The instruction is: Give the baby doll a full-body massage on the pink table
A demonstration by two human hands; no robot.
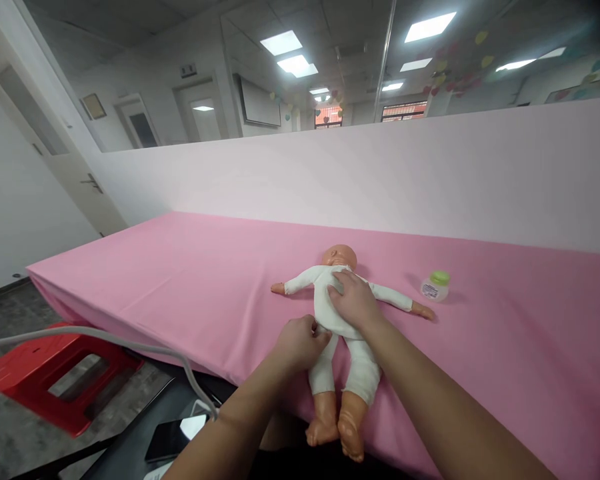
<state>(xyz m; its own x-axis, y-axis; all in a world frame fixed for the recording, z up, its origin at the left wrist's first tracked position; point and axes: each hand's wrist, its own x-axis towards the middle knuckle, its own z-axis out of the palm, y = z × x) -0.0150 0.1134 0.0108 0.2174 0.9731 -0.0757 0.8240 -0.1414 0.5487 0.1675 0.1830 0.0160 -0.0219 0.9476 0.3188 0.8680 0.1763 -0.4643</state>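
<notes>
A baby doll (pixel 327 308) with a white cloth body lies on its back on the pink-covered table (pixel 205 267), head toward the wall, arms spread, its bare feet at the near edge. My right hand (pixel 353 300) rests on the doll's chest and belly with the fingers apart. At the doll's hip, on the left side of the picture, my left hand (pixel 303 341) has its fingers curled against the white cloth; what they pinch, if anything, is too small to make out.
A small clear jar (pixel 435 287) with a green lid stands right of the doll. A red stool (pixel 55 373), a black chair seat with a phone (pixel 165 440), and a grey cable (pixel 145 347) are at the lower left. Behind the table rises a white wall (pixel 380 180) with glass above.
</notes>
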